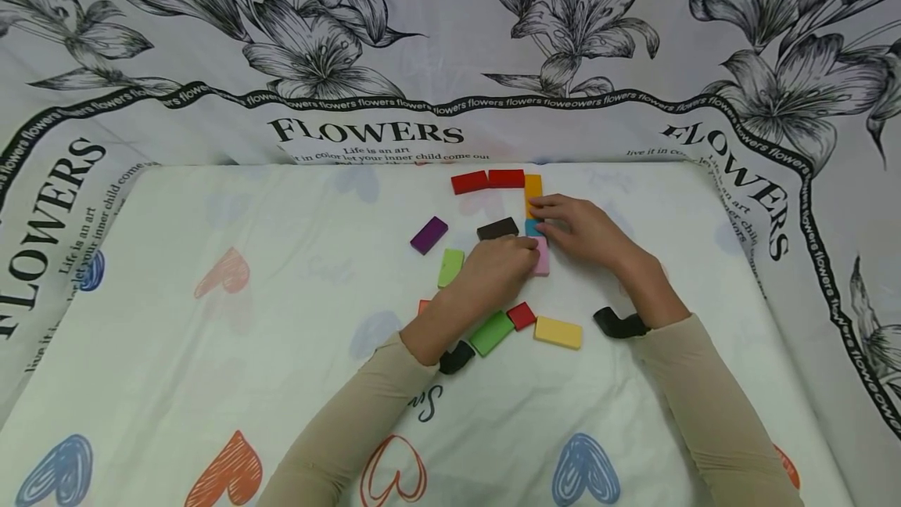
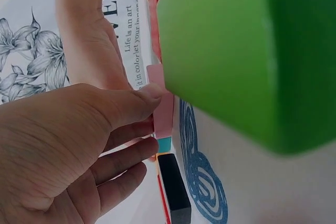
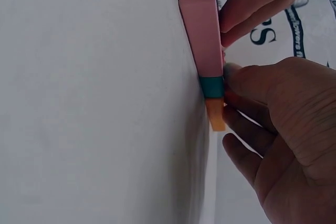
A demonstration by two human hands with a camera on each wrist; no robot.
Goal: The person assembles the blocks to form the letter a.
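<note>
My left hand (image 1: 496, 272) pinches a pink block (image 1: 542, 258) that lies on the cloth, its thumb at the block's edge in the left wrist view. Right beyond the pink block is a small blue block (image 1: 532, 228), then an orange block (image 1: 533, 188), making a line. My right hand (image 1: 587, 231) lies at the right of this line, thumb at the blue block and a finger touching the orange one. Two red blocks (image 1: 507, 178) run left from the orange block's far end. A black block (image 1: 497, 228) lies just left of the blue one.
A purple block (image 1: 429, 235) and a light green block (image 1: 451, 266) lie to the left. Nearer are a green block (image 1: 493, 332), a small red block (image 1: 522, 316) and a yellow block (image 1: 558, 332). The white cloth (image 1: 296, 319) has printed hearts.
</note>
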